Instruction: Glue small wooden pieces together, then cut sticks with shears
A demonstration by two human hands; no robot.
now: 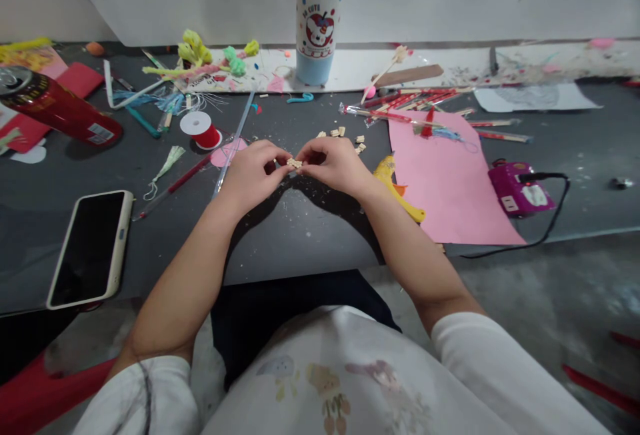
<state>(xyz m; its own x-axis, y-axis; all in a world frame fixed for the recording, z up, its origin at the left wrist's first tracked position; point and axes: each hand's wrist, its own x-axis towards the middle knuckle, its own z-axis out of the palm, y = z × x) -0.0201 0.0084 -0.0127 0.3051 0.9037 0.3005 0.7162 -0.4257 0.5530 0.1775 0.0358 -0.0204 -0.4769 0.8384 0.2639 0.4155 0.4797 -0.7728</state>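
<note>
1. Pinching with thumb and fingertips, the left hand (255, 175) grips the left end of a small, pale beige cluster of short blocks (295, 164).
2. The right hand (334, 163) pinches the opposite end, over the dark grey tabletop (300, 242).
3. Similar pale beige pieces (341, 132) lie just beyond the right hand.

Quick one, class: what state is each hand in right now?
Left hand: closed, holding one side of the small pale cluster.
Right hand: closed, holding its other side.

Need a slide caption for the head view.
Left hand and right hand pinch small pale pieces over a cluttered dark table, pink paper at right.
</note>
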